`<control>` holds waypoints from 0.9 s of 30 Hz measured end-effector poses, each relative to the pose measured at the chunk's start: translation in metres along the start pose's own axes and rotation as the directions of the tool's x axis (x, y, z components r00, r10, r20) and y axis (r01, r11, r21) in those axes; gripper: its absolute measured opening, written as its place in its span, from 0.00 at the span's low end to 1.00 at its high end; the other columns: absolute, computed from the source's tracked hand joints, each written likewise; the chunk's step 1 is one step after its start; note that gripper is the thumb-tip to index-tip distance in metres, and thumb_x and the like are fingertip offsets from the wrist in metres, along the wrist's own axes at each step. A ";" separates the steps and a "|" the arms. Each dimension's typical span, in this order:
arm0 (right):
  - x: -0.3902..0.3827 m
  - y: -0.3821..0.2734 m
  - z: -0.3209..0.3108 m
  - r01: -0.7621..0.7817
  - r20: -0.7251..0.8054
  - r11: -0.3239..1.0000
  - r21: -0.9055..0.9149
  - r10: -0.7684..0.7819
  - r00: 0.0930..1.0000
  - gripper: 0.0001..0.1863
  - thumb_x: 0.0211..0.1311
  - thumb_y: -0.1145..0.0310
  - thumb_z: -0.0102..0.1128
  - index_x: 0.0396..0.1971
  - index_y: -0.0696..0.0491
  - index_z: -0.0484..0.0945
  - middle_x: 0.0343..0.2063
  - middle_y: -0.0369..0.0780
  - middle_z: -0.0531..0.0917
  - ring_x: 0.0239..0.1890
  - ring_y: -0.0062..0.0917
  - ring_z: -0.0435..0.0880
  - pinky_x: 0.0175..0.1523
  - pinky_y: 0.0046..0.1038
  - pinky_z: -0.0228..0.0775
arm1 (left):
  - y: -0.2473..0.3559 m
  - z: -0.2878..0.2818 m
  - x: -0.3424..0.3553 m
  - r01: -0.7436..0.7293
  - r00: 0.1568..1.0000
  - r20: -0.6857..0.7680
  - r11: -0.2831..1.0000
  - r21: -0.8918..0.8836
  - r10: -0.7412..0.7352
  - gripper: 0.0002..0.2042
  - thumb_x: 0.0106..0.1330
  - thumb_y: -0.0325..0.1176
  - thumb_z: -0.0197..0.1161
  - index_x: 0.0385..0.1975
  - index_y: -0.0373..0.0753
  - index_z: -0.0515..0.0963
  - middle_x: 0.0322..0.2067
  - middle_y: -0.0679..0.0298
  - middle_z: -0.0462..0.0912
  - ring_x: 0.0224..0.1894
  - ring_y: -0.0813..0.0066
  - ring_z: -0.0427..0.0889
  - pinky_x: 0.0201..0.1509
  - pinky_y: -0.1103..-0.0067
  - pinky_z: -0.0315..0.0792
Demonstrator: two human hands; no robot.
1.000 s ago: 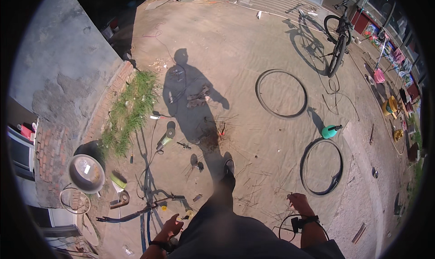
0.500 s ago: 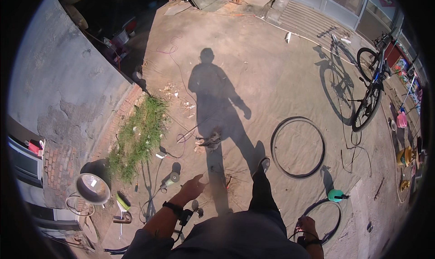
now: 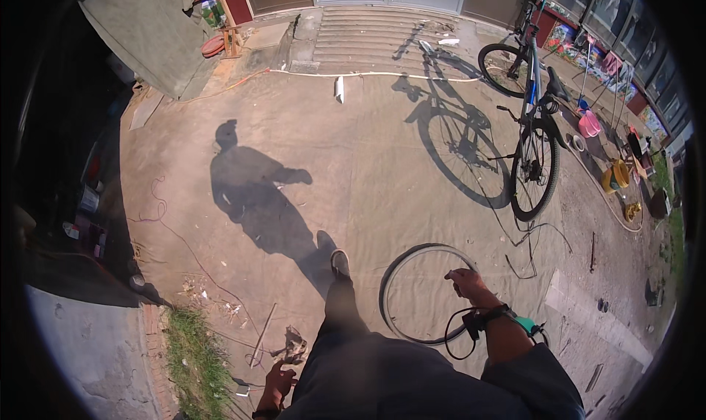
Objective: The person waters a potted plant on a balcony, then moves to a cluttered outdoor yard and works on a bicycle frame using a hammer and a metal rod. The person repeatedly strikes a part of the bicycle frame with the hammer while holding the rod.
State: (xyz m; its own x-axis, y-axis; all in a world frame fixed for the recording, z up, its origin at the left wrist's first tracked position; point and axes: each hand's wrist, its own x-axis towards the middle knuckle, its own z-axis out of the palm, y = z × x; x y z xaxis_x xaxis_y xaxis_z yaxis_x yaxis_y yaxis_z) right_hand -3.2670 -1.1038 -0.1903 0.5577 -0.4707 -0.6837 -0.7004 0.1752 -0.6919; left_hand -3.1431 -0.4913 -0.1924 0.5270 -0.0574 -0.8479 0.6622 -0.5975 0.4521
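Observation:
My right hand [image 3: 468, 285] hovers over the right part of a thin black bicycle tire [image 3: 383, 295] lying flat on the ground. Its fingers are loosely bent, with a gap between them and nothing visible in them. A black cable loop [image 3: 450, 336] hangs by the right wrist strap. Past that forearm peeks a green rounded bottle [image 3: 523, 323] with a black top, partly covered. Low on the left, my left hand [image 3: 278, 382] hangs empty beside my leg, fingers slightly apart. Crumpled brown scraps [image 3: 296, 345] lie on the ground near it.
A bicycle [image 3: 531, 104] stands ahead on the right. Beyond it are a pink bucket [image 3: 589, 124] and a yellow bucket [image 3: 616, 176]. A pale hose [image 3: 368, 74] crosses the ground before a ridged ramp [image 3: 382, 41]. Grass [image 3: 193, 361] grows along the left wall.
My view has swung right and advanced, bringing the bicycle and ramp closer. My right hand has come forward over the tire; my left hand has dropped back. The other foot now steps ahead.

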 end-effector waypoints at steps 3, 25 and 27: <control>0.076 -0.069 -0.014 0.058 -0.012 0.997 0.052 -0.057 0.998 0.20 0.71 0.58 0.49 0.37 0.59 0.84 0.14 0.34 0.73 0.15 0.18 0.70 0.23 0.26 0.62 | 0.149 -0.007 0.091 0.008 1.000 -0.015 0.990 0.142 -0.006 0.34 0.63 0.28 0.60 0.71 0.33 0.57 0.36 0.51 0.85 0.31 0.64 0.87 0.30 0.72 0.80; 0.618 -0.558 -0.307 -0.151 -0.191 0.963 0.224 0.196 0.962 0.16 0.63 0.58 0.59 0.36 0.55 0.86 0.22 0.35 0.81 0.21 0.20 0.79 0.26 0.25 0.68 | 1.050 0.181 0.444 -0.159 0.985 0.104 0.950 0.268 0.135 0.33 0.64 0.26 0.59 0.71 0.33 0.58 0.36 0.55 0.83 0.29 0.69 0.86 0.27 0.77 0.78; 0.683 -0.617 -0.344 -0.031 -0.219 0.969 0.244 0.086 0.972 0.17 0.64 0.58 0.56 0.37 0.56 0.86 0.20 0.34 0.79 0.21 0.18 0.77 0.25 0.24 0.64 | 1.098 0.192 0.485 -0.412 0.908 0.308 0.741 0.530 0.284 0.23 0.64 0.31 0.59 0.59 0.36 0.67 0.37 0.53 0.83 0.34 0.64 0.84 0.40 0.69 0.74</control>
State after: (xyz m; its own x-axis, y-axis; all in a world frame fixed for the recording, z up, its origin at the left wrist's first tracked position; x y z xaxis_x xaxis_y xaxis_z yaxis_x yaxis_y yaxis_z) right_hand -2.6071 -1.8314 -0.1503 0.3844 -0.6317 -0.6732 -0.5870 0.3956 -0.7063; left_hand -2.2626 -1.3283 -0.1599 0.5028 -0.4685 -0.7264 -0.0084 -0.8430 0.5379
